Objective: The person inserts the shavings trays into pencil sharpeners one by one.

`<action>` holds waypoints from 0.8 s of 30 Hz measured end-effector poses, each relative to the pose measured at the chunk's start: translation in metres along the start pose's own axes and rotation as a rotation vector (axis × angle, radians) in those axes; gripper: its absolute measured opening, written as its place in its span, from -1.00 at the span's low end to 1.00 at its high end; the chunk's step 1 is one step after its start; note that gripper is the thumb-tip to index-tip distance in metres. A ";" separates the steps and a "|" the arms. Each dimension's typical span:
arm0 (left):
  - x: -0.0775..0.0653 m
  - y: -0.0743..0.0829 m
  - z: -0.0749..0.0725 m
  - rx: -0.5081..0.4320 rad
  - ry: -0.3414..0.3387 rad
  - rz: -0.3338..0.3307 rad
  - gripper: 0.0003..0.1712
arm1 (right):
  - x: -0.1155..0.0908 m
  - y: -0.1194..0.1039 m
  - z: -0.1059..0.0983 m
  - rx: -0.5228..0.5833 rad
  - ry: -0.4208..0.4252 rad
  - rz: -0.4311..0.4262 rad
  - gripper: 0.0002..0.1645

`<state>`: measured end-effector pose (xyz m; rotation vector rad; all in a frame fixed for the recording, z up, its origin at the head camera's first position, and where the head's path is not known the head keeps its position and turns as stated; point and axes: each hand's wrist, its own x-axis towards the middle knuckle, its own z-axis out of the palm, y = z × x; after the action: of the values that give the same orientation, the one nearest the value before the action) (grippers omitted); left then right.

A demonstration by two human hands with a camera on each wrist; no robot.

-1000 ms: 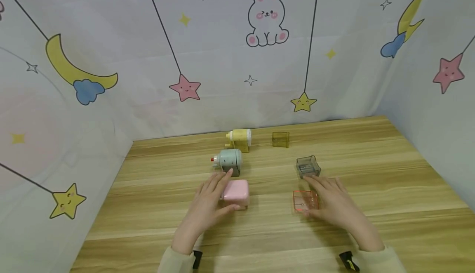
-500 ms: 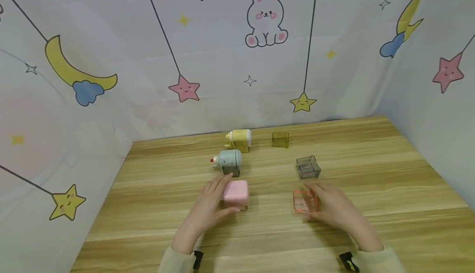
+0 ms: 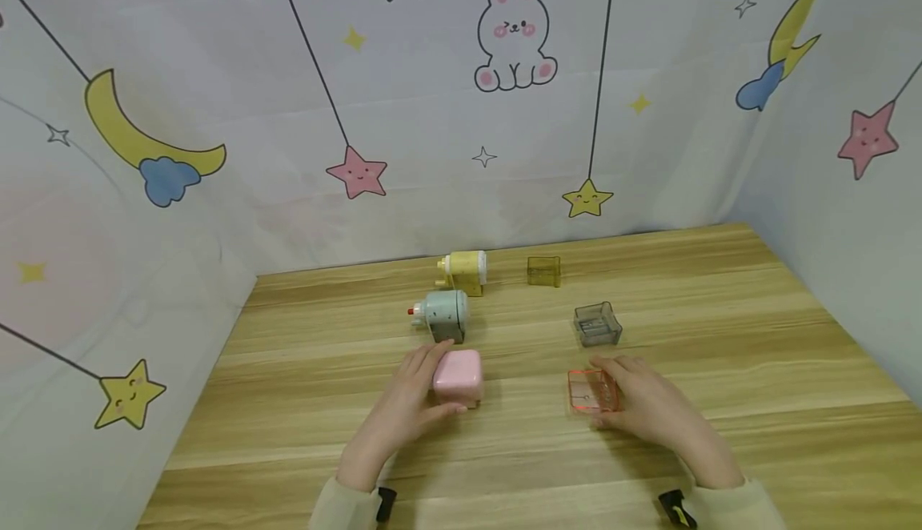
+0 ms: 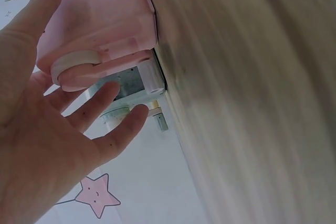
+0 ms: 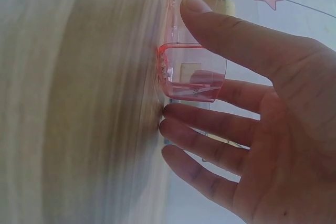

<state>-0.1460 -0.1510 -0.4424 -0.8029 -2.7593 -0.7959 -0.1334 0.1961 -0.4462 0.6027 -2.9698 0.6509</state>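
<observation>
My left hand [image 3: 399, 410] lies around the pink crank pencil sharpener [image 3: 458, 376], thumb along its near side and index finger at its far side. In the left wrist view, the sharpener's crank [image 4: 79, 66] faces the palm, and the other fingers spread loosely below it. A clear red shavings drawer [image 3: 587, 392] sits on the table between the thumb and index finger of my right hand [image 3: 648, 402]. Seen from the right wrist, the thumb crosses the drawer's [image 5: 191, 90] near wall and the index finger passes behind it; the remaining fingers extend beside it.
Behind the pink sharpener stand a blue-green crank sharpener [image 3: 445, 314] and a yellow one [image 3: 464, 271]. On the right, a grey clear drawer [image 3: 598, 324] and a yellow clear drawer [image 3: 543, 271] form a second row. A printed curtain [image 3: 432, 114] borders the wooden table [image 3: 288, 386].
My right hand's fingers have drawn back from near the grey drawer and closed in around the red one. The left hand stays at the pink sharpener almost unmoved.
</observation>
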 end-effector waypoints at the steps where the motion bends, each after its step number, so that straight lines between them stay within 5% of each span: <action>1: 0.000 0.000 0.000 -0.005 0.002 0.000 0.00 | 0.000 0.000 0.000 -0.001 0.002 -0.002 0.00; 13: 0.004 -0.001 0.004 -0.054 0.012 0.015 -0.05 | 0.000 -0.003 -0.002 -0.001 0.003 -0.005 -0.11; 24: 0.007 -0.001 0.005 -0.093 -0.044 0.000 -0.07 | 0.001 -0.001 0.002 0.009 0.018 -0.022 -0.09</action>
<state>-0.1529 -0.1459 -0.4455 -0.8470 -2.7779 -0.9240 -0.1334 0.1941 -0.4471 0.6259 -2.9407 0.6642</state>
